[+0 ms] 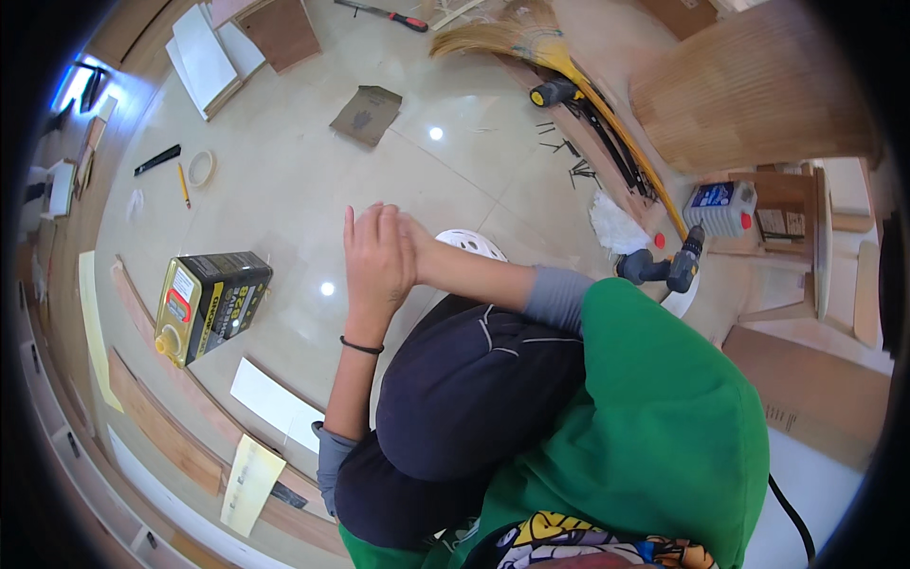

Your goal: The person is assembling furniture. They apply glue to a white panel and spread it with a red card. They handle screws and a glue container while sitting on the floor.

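My hands meet in front of my bent, dark-clothed knees. My left hand (373, 254), with a black band around its wrist, shows its back. Its fingers are stretched out, the outermost one a little apart, and no object shows in it. My right hand (413, 248) comes in from the right and presses against the left, which hides most of its fingers. Under my right forearm, part of a white sandal (471, 243) with holes shows. A yellow-and-black metal can (220, 302) with a yellow cap stands to the left of my hands.
Ahead lies a brown sandpaper sheet (367, 116). A tape roll (201, 168) and pencil (184, 186) are far left. On the right are a cordless drill (668, 266), a plastic jug (722, 208), screws (582, 172) and a yellow-handled broom (559, 59). Wooden strips (163, 417) lie lower left.
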Available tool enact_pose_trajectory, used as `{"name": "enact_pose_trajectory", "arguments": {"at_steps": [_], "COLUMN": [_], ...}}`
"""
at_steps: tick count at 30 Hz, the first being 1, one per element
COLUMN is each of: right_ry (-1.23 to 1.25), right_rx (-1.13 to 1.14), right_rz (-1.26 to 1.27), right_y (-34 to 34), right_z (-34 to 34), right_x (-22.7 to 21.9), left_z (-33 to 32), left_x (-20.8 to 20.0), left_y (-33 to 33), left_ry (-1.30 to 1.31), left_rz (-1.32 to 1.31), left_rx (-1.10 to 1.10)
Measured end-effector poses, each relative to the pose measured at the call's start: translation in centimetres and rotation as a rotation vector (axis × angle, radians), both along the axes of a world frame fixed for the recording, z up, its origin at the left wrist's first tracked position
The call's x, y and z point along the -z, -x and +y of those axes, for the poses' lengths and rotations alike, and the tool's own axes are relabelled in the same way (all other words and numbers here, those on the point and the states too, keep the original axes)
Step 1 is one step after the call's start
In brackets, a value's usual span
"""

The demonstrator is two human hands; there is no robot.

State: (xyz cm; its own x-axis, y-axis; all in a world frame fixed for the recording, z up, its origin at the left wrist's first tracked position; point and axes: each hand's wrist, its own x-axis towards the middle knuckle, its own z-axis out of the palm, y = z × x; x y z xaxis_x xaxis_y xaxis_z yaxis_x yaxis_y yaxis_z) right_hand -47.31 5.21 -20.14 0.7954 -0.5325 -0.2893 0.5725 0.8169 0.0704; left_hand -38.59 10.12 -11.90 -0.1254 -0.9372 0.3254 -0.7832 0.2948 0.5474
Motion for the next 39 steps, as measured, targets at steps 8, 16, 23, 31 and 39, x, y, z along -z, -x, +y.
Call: {"name": "enact_pose_trajectory", "arguments": {"at_steps": [8, 16, 23, 31, 39], "right_ry": [-0.332, 0.820, 0.747, 1.886, 2.157], "right_rx": [0.236, -0.361, -0.218, -0.508, -0.629], "right_rz": [0.631, 2.339, 1.748, 2.251, 1.309], "right_y": [24.8, 43.1, 47.0, 29.8, -6.2], "right_z": [-6.2, -16.2, -19.5, -12.3, 1.2], "right_x": [10.2, 9.7, 10.3, 8.1, 3.2], "left_z": [4.3, 14.2, 28.6, 40.8, 44.6], "left_x": [6.1, 8.0, 6.4, 7.0, 10.8], "left_y": [-1.2, -4.6, -5.2, -1.1, -2.2], "left_ry": [-0.060, -0.060, 0.120, 0.133, -0.014], "left_rz": [0.066, 0.133, 0.122, 0.190, 0.222], "left_rx": [-0.154, -0.628, -1.184, -1.746, -1.921]}}
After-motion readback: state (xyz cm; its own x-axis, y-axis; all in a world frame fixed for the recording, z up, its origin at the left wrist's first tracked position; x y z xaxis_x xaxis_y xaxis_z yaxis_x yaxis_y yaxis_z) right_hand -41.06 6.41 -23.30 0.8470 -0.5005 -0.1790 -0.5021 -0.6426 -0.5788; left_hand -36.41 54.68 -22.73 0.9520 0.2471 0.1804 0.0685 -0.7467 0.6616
